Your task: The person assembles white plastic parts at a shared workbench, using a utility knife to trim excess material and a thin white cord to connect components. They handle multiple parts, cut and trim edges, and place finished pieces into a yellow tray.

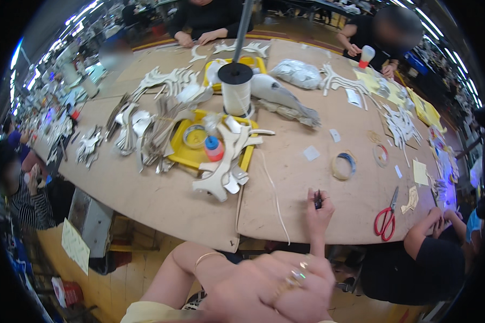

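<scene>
My left hand (269,290) is close and blurred at the lower middle, with rings and a thin bracelet on it. Its back covers much of the table's near edge, and the fingers cannot be made out well. Beyond it, my right hand (319,215) rests over the near part of the table, its fingers closed round a small black tool (318,200) whose kind I cannot tell. A long white cord (275,196) lies curved on the brown table covering (302,177), just left of the right hand.
Red-handled scissors (385,222) and tape rolls (344,166) lie to the right. A yellow tray (180,151) holds a blue-capped bottle (214,148) and white curved pieces (223,161). A big thread spool (236,91) stands behind it. Co-workers sit around the table.
</scene>
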The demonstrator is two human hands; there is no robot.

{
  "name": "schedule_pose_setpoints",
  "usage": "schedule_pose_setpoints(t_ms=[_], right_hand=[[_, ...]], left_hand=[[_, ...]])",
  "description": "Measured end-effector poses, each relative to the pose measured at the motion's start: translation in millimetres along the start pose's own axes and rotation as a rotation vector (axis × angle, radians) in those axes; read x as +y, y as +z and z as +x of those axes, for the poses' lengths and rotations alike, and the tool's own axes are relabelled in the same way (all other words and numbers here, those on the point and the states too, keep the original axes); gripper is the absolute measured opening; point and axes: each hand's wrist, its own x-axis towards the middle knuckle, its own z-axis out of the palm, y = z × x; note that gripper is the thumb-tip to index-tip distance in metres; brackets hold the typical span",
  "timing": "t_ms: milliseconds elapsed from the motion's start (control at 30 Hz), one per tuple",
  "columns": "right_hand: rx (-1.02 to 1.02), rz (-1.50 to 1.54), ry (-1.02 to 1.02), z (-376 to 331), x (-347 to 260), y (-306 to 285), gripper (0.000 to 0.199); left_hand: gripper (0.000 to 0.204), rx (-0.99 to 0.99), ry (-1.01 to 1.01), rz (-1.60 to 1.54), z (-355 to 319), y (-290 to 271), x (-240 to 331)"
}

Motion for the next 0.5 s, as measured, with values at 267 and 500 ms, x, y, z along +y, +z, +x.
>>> schedule_pose_setpoints(t_ms=[267, 500], right_hand=[[-0.011, -0.02, 0.018, 0, -2, 1, 0.035], [-0.021, -0.074, -0.037, 1, -2, 0, 0.037]], left_hand=[[0.08, 0.007, 0.128, -0.083, 13, 13, -3], [0.079, -0.006, 0.115, -0.113, 0, 12, 5]])
